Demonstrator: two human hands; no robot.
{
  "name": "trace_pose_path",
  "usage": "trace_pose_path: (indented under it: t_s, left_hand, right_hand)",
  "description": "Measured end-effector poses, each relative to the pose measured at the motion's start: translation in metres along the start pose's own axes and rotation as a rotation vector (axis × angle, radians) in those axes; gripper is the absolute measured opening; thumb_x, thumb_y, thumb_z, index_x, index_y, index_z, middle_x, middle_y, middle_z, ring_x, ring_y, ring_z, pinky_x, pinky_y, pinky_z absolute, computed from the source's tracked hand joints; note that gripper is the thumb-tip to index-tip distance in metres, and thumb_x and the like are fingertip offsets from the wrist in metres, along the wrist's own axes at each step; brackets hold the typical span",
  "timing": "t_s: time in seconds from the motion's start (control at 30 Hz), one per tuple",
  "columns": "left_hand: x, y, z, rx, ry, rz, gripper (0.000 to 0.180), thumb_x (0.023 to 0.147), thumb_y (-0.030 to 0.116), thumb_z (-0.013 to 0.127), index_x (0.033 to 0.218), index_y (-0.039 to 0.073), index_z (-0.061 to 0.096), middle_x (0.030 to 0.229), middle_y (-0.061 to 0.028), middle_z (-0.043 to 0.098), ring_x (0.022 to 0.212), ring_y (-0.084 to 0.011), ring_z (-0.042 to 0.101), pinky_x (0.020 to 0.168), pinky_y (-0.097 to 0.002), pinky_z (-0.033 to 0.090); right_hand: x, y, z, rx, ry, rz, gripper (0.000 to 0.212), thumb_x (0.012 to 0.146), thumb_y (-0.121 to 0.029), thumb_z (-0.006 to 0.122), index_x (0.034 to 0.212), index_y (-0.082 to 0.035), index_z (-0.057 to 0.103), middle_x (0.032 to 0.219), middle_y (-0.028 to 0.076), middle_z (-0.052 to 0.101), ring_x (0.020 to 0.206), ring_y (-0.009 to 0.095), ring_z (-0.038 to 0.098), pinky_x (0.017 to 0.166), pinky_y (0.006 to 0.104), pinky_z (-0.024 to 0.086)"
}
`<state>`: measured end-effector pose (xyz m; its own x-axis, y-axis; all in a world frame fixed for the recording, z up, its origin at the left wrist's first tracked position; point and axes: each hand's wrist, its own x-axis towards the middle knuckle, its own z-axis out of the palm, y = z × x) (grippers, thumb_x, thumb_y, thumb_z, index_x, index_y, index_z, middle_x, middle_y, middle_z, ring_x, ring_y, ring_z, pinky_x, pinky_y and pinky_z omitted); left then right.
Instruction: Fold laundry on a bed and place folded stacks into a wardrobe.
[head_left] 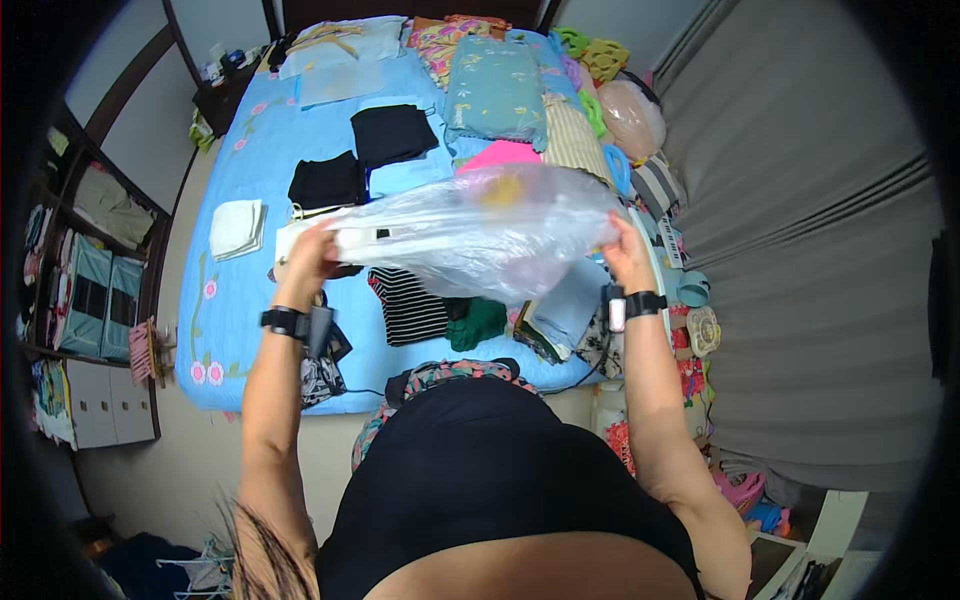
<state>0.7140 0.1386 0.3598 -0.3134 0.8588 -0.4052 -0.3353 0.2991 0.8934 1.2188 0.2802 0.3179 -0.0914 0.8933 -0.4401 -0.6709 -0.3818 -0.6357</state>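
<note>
I hold a clear plastic bag (480, 235) stretched out above the bed, with something white and flat inside its left part. My left hand (308, 258) grips the bag's left end. At the right end my right hand (626, 252) grips the bag. Both wrists wear black bands. Under the bag lie a striped black-and-white garment (410, 305) and a dark green one (478, 322) on the blue bedsheet (240, 300).
Two folded black garments (360, 155), a folded white cloth (237, 228), a pink item (498, 155) and a teal pillow (495, 90) lie on the bed. Shelves (85, 290) stand at left, grey curtains (800, 200) at right, clutter along the bed's right side.
</note>
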Motion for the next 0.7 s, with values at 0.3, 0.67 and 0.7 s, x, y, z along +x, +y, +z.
trace_pose_path:
  t_s: [0.3, 0.67, 0.7]
  left_hand:
    - [0.012, 0.01, -0.03, -0.085, -0.074, -0.032, 0.045, 0.076, -0.003, 0.059, 0.121, 0.004, 0.051, 0.069, 0.0028, 0.048, 0.048, -0.0066, 0.036, 0.054, -0.0231, 0.034]
    - [-0.031, 0.007, 0.127, 0.841, -0.244, 0.829, 0.053, 0.081, 0.024, 0.07, 0.129, 0.011, 0.052, 0.135, -0.0124, 0.047, 0.126, -0.0254, 0.043, 0.104, -0.0392, 0.035]
    - [-0.048, 0.006, 0.164, 0.863, -0.199, 1.02, 0.049, 0.081, 0.023, 0.071, 0.125, 0.01, 0.056, 0.13, -0.0122, 0.052, 0.12, -0.024, 0.048, 0.099, -0.038, 0.039]
  right_hand:
    - [-0.004, -0.021, 0.014, -0.128, 0.071, -0.243, 0.025, 0.081, 0.008, 0.055, 0.104, -0.001, 0.053, 0.095, 0.016, 0.06, 0.085, 0.028, 0.062, 0.077, 0.038, 0.054]
    - [-0.046, 0.038, 0.132, -0.28, -0.236, -0.295, 0.023, 0.09, -0.004, 0.051, 0.111, 0.001, 0.06, 0.101, 0.009, 0.064, 0.092, 0.019, 0.062, 0.083, 0.0301, 0.05]
    - [-0.057, 0.044, 0.146, -0.311, -0.295, -0.301, 0.023, 0.089, -0.004, 0.053, 0.11, 0.001, 0.06, 0.099, 0.009, 0.064, 0.091, 0.017, 0.062, 0.081, 0.0285, 0.05]
